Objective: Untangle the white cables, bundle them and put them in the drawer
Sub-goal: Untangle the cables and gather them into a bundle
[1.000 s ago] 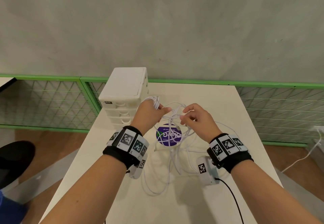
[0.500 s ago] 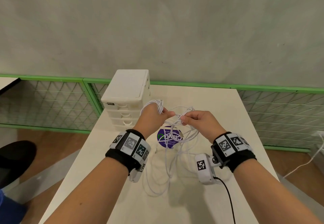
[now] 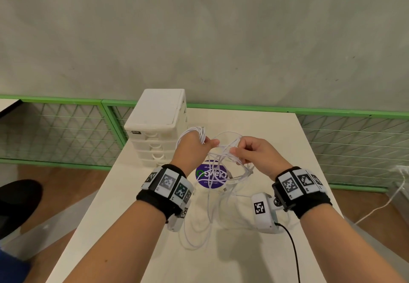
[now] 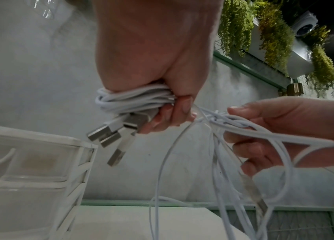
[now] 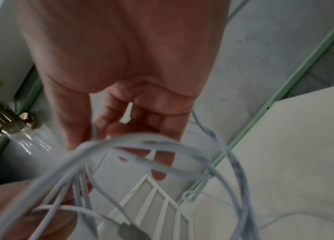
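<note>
A finished coil of white cables [image 4: 133, 100] is clamped in the left hand [image 3: 192, 147], keeping it tidy, while the knot [image 3: 223, 152] is pinched by right hand [image 3: 254, 152] fingers [image 4: 250, 112] above the worktop [image 3: 265, 132], near the closed drawer unit [image 3: 157, 127].

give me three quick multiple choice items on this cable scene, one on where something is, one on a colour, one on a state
1. Where does the drawer unit stand on the table?
A. far left part
B. near right corner
C. centre front

2. What colour is the round sticker under the cables?
A. red
B. purple
C. yellow

3. What state are the drawers in?
A. top one pulled out
B. all removed
C. all shut

Answers:
1 A, it sits beyond the left hand at the table's left edge.
2 B, purple shows through the hanging white cables that the right hand pinches.
3 C, every drawer front sits flush in the head view.
</note>
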Action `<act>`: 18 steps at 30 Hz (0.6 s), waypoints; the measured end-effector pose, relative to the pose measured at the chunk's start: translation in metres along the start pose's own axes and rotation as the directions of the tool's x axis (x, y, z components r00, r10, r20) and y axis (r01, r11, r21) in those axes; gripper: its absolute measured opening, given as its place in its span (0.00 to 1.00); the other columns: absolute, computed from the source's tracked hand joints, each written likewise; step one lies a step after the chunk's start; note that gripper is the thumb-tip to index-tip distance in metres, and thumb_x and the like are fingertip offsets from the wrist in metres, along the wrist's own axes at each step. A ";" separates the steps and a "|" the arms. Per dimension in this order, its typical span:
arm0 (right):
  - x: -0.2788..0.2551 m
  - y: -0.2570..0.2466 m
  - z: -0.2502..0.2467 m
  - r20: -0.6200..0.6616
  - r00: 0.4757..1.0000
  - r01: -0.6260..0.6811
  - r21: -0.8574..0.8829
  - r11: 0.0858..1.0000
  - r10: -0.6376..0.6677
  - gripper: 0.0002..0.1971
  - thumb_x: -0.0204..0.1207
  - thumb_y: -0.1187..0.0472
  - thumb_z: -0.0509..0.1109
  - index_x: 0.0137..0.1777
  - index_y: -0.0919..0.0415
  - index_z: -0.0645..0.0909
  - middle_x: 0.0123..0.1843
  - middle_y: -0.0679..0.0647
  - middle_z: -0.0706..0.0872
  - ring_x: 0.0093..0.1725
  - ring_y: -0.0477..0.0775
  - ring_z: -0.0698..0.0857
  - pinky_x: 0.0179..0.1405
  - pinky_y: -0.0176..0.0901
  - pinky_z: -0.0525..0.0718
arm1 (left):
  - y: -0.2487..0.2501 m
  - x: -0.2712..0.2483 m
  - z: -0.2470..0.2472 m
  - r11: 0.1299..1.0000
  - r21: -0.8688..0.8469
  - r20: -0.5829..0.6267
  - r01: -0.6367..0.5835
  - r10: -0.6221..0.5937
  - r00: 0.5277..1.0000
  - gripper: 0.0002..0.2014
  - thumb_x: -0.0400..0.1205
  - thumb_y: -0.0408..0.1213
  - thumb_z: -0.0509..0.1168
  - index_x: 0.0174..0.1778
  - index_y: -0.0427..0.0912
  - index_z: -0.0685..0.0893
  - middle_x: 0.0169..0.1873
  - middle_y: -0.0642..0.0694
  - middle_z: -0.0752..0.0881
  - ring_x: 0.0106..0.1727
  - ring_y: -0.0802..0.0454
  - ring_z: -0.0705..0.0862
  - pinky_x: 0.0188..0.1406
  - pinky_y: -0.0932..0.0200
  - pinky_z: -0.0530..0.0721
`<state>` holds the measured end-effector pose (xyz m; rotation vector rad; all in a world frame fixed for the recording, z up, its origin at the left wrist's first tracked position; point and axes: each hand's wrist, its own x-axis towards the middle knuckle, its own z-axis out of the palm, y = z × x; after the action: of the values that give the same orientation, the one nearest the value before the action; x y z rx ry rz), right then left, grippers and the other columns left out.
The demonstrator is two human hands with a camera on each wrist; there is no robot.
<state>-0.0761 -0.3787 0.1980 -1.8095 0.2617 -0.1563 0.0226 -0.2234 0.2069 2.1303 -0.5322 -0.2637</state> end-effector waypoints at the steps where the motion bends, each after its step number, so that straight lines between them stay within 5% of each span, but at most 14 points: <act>1: 0.000 0.000 -0.001 -0.005 1.000 -0.003 -0.016 1.000 0.003 0.13 0.73 0.61 0.74 0.30 0.61 0.76 0.26 0.57 0.77 0.28 0.52 0.75 0.34 0.38 0.77 | -0.001 0.000 0.000 1.000 0.014 -0.011 0.005 -0.005 1.000 0.16 0.79 0.47 0.70 0.34 0.38 0.82 0.28 0.42 0.83 0.31 0.47 0.81 0.31 0.59 0.77; 5: 0.005 0.005 -0.001 -0.098 0.995 -0.045 -0.134 0.990 0.032 0.12 0.76 0.61 0.71 0.32 0.61 0.79 0.25 0.54 0.81 0.26 0.52 0.79 0.35 0.45 0.81 | -0.004 -0.002 0.003 0.998 0.050 -0.004 -0.023 0.024 1.000 0.21 0.79 0.53 0.68 0.30 0.40 0.76 0.25 0.44 0.79 0.26 0.50 0.77 0.32 0.59 0.74; 8: 0.005 0.003 0.003 -0.108 0.994 -0.023 -0.073 0.997 0.015 0.05 0.77 0.65 0.69 0.39 0.60 0.82 0.33 0.56 0.85 0.28 0.50 0.84 0.34 0.39 0.84 | -0.004 -0.008 0.005 0.998 -0.061 0.060 -0.025 0.029 0.998 0.26 0.70 0.57 0.75 0.27 0.42 0.70 0.18 0.53 0.70 0.19 0.58 0.67 0.22 0.66 0.66; 12: 0.007 0.000 0.012 -0.045 0.993 0.097 -0.226 0.969 -0.109 0.09 0.76 0.73 0.66 0.48 0.62 0.86 0.41 0.49 0.87 0.39 0.39 0.84 0.42 0.22 0.78 | -0.005 -0.012 0.011 0.994 -0.106 0.132 0.026 -0.012 0.991 0.21 0.64 0.50 0.81 0.31 0.40 0.78 0.23 0.50 0.79 0.24 0.55 0.76 0.27 0.60 0.71; 15: 0.008 -0.003 0.015 -0.019 0.994 0.101 -0.259 0.961 -0.110 0.14 0.73 0.76 0.64 0.49 0.62 0.87 0.41 0.43 0.85 0.42 0.37 0.83 0.42 0.19 0.76 | -0.004 -0.013 0.015 0.986 -0.153 0.108 0.058 -0.042 0.993 0.17 0.68 0.42 0.80 0.28 0.41 0.78 0.19 0.53 0.78 0.20 0.58 0.75 0.23 0.65 0.69; 18: 0.007 -0.007 0.014 -0.064 0.989 0.114 -0.226 0.967 -0.132 0.07 0.73 0.70 0.71 0.45 0.60 0.89 0.38 0.42 0.86 0.36 0.33 0.82 0.39 0.21 0.76 | -0.006 -0.012 0.014 0.973 -0.188 0.039 0.136 -0.131 0.991 0.17 0.71 0.37 0.76 0.26 0.40 0.73 0.18 0.52 0.74 0.20 0.55 0.72 0.19 0.65 0.68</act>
<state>-0.0655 -0.3662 0.2011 -2.0459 0.2297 -0.2964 0.0085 -0.2251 0.1936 1.9805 -0.3633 -0.4029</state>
